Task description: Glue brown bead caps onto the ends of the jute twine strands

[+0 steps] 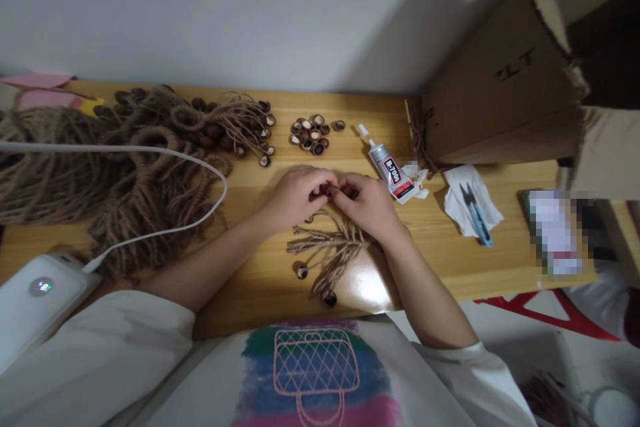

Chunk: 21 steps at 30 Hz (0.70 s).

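My left hand [295, 197] and my right hand [367, 203] meet at the middle of the wooden table [480, 267], fingers pinched together on a bundle of jute cords [333, 247]. The cords fan out toward me, and a few end in small brown nut shells [302, 271]. What sits right between my fingertips is too small to make out. A small pile of loose nut shells [311, 134] lies just beyond my hands. A tube of glue [387, 165] lies to the right of my right hand.
A large heap of jute rope with attached shells [125, 167] covers the table's left side, crossed by a white cable [165, 153] running to a white power bank [35, 300]. Small snips [475, 213] rest on white tissue at right. A cardboard box [505, 87] stands at the back right.
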Each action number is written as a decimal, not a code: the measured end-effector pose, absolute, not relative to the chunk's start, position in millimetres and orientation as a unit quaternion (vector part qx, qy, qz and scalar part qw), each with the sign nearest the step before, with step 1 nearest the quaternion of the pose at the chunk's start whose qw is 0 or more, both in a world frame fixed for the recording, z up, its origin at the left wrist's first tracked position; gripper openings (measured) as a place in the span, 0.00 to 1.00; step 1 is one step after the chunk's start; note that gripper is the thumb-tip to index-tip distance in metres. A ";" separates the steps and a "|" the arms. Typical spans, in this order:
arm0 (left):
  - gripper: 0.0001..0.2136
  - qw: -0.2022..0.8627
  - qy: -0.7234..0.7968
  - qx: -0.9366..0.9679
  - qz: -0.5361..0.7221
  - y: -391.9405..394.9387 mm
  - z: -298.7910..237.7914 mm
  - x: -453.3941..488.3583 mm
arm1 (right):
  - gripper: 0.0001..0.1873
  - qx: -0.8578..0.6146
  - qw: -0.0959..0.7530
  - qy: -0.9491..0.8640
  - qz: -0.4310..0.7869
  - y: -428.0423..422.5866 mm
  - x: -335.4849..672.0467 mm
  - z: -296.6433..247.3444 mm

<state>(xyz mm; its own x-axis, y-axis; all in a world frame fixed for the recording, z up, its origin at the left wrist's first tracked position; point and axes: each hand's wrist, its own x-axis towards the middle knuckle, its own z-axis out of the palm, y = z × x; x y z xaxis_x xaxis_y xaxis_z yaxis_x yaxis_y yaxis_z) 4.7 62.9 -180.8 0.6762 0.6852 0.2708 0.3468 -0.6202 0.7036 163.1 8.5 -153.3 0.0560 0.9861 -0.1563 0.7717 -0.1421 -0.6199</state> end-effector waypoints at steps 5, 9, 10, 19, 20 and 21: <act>0.11 0.313 0.305 0.860 0.264 63.0 -181.1 4.8 | 0.07 -0.701 0.191 -0.624 0.288 9.3 163.1 -154.0; 0.11 0.312 0.300 0.861 0.267 62.8 -181.0 4.7 | 0.07 -0.700 0.193 -0.623 0.290 9.3 163.1 -154.1; 0.11 0.312 0.298 0.861 0.269 62.7 -181.0 4.6 | 0.07 -0.701 0.193 -0.623 0.289 9.2 163.1 -154.0; 0.12 0.310 0.297 0.862 0.269 62.7 -181.5 4.7 | 0.07 -0.702 0.191 -0.623 0.287 8.3 163.0 -152.6; 0.12 0.308 0.298 0.862 0.269 62.8 -181.5 4.8 | 0.08 -0.703 0.190 -0.623 0.288 8.4 162.9 -152.7; 0.12 0.308 0.299 0.862 0.269 62.8 -181.6 4.9 | 0.08 -0.702 0.189 -0.623 0.288 8.5 162.9 -152.9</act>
